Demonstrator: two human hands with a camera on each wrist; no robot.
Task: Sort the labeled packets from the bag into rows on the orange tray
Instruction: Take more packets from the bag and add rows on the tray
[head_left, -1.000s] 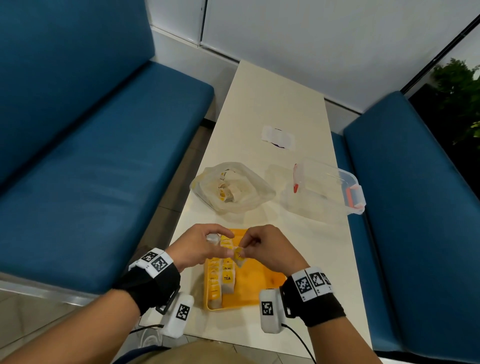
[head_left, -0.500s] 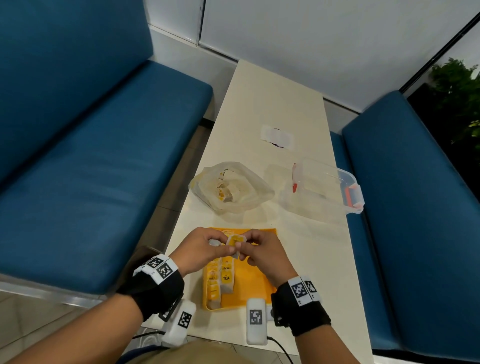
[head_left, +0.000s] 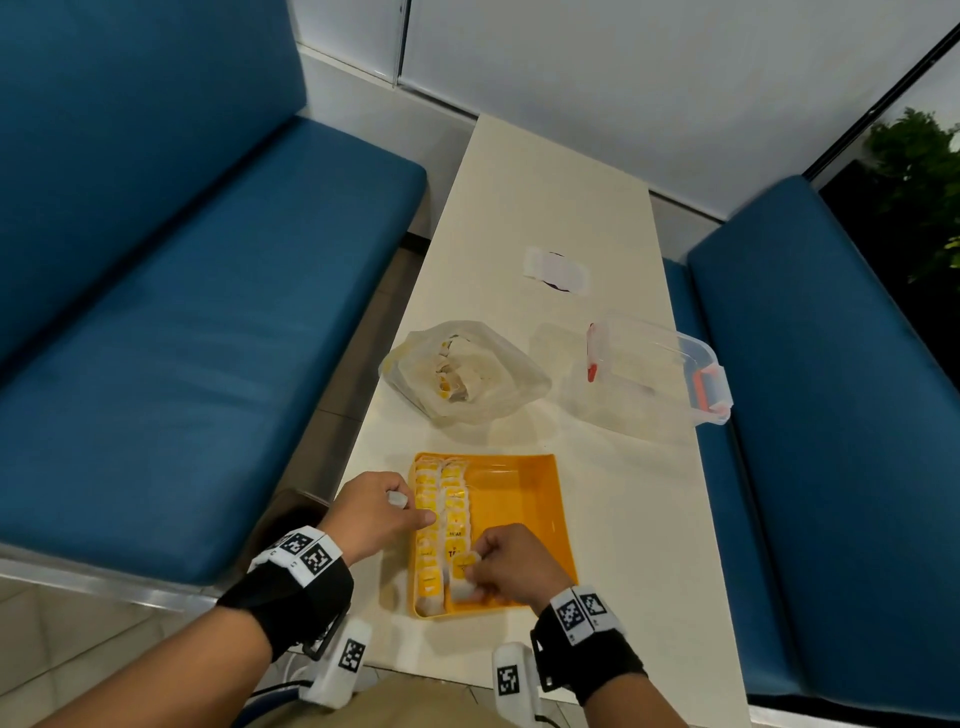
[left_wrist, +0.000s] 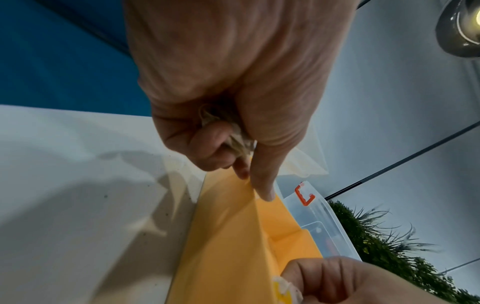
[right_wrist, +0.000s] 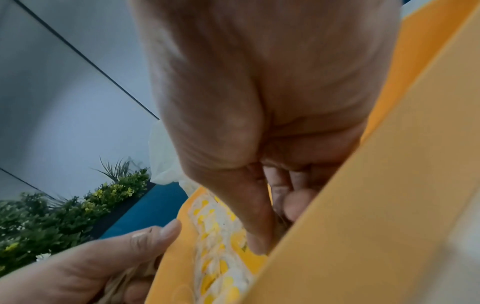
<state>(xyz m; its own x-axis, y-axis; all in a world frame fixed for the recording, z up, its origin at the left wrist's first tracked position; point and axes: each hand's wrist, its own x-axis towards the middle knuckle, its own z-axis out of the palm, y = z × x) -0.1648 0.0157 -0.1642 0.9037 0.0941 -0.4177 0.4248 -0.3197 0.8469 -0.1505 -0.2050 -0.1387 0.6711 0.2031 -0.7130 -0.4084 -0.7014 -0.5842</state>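
The orange tray (head_left: 524, 499) lies on the table's near end with two rows of yellow-labelled packets (head_left: 441, 514) along its left side. My right hand (head_left: 470, 569) pinches one packet (head_left: 464, 564) at the near end of the second row; the right wrist view shows its thumb (right_wrist: 257, 242) pressed down among the packets (right_wrist: 215, 246). My left hand (head_left: 415, 512) is at the tray's left rim. Its curled fingers hold a crumpled white packet (left_wrist: 231, 135) and its forefinger (left_wrist: 265, 185) stretches onto the tray (left_wrist: 233, 236). Beyond the tray lies the clear bag (head_left: 462, 371) with more packets.
A clear plastic box (head_left: 649, 374) with orange latches stands right of the bag, and a small white paper (head_left: 556, 270) lies farther back. Blue bench seats (head_left: 208, 338) flank the narrow cream table (head_left: 639, 519). The tray's right half is bare.
Both hands have come down from above the tray's far part. The right hand carried its packet to the near end of the second row; the left hand dropped to the left row.
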